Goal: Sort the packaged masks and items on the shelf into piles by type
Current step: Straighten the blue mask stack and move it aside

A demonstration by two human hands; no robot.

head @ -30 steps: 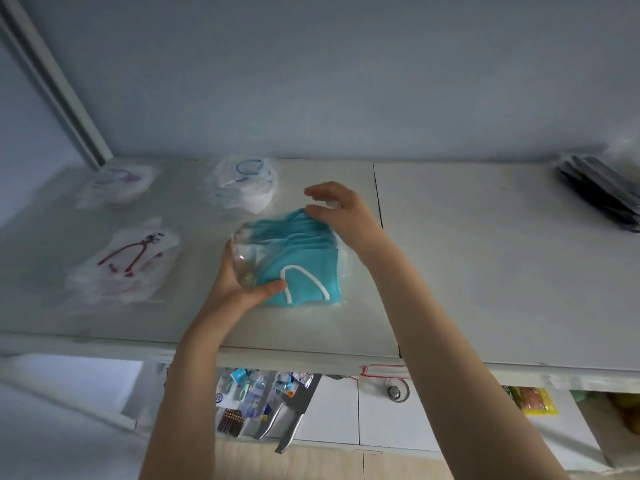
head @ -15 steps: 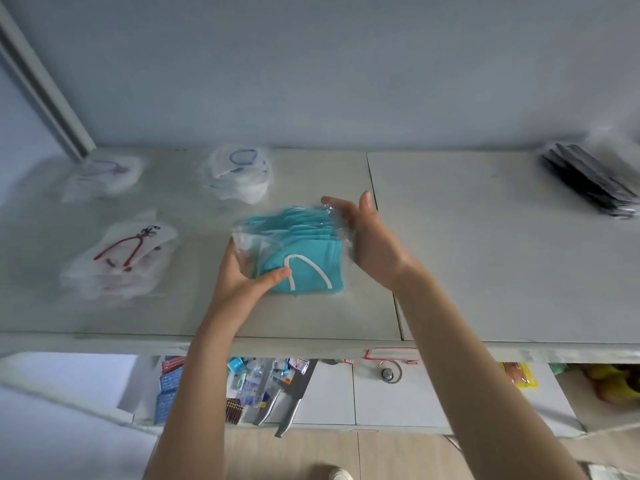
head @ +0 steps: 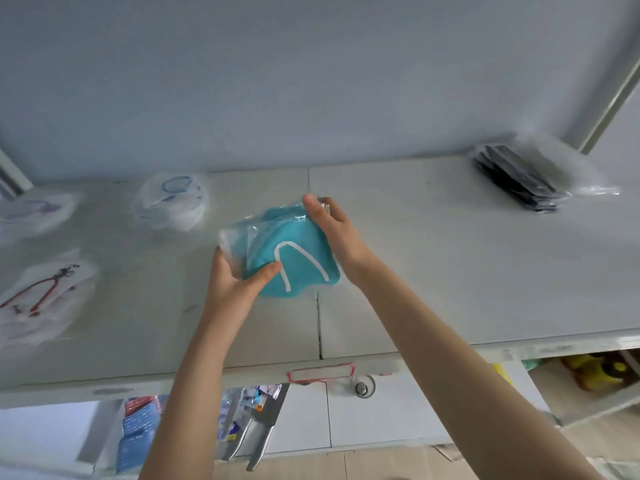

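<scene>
A stack of teal masks in clear wrappers [head: 294, 251] is held just above the middle of the white shelf [head: 433, 271]. My left hand [head: 235, 285] grips its near left edge, thumb on top. My right hand [head: 332, 233] holds its far right edge, thumb over the top. White masks with blue loops [head: 173, 202] lie at the back left. White packets with red loops [head: 41, 299] sit at the near left. Another pale packet pile [head: 38, 211] is at the far left. Black masks in plastic [head: 519, 181] lie at the back right.
The grey wall stands right behind the shelf. Below the front edge hang packaged goods [head: 142, 431] and cleavers [head: 259, 431]. A lower shelf at the right holds yellow items [head: 599, 372].
Both hands have lifted the teal stack slightly and carried it a little to the right. The camera has swung right, bringing the black masks further into view.
</scene>
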